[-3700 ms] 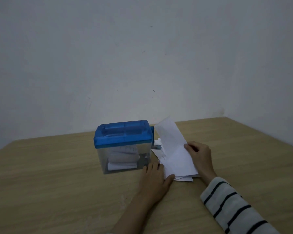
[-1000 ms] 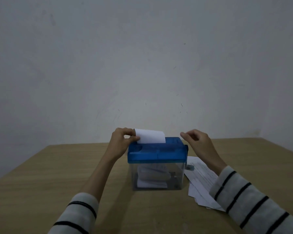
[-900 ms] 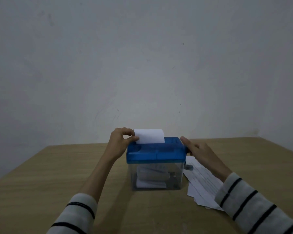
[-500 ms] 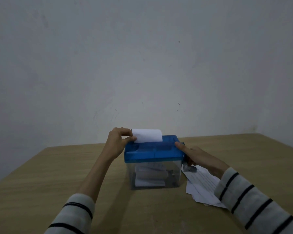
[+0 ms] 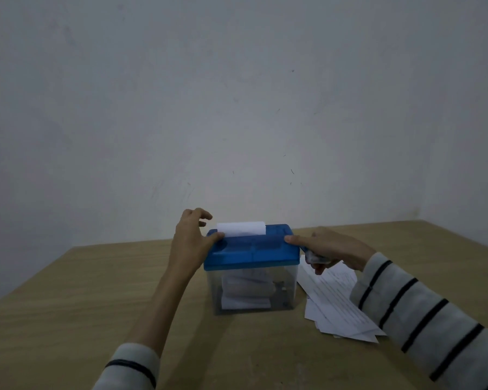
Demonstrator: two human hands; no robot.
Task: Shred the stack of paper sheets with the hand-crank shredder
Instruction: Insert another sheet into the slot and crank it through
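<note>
Light blue-lidded clear plastic shredder [image 5: 252,266] at frame centre: left hand [image 5: 193,240] steadies its lid, fingers loose, right hand [image 5: 328,249] seemingly clamped on the crank [image 5: 314,258], thin white sheet [image 5: 241,228] feeding limply.

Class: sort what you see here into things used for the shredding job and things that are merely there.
In use: shredder; sheet in slot; crank; paper stack; left hand; right hand.
Merely there: table; wall.

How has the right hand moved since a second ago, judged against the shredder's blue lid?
Yes. The right hand has dropped from above the blue lid to its right end, and now grips the crank beside the shredder.
</note>
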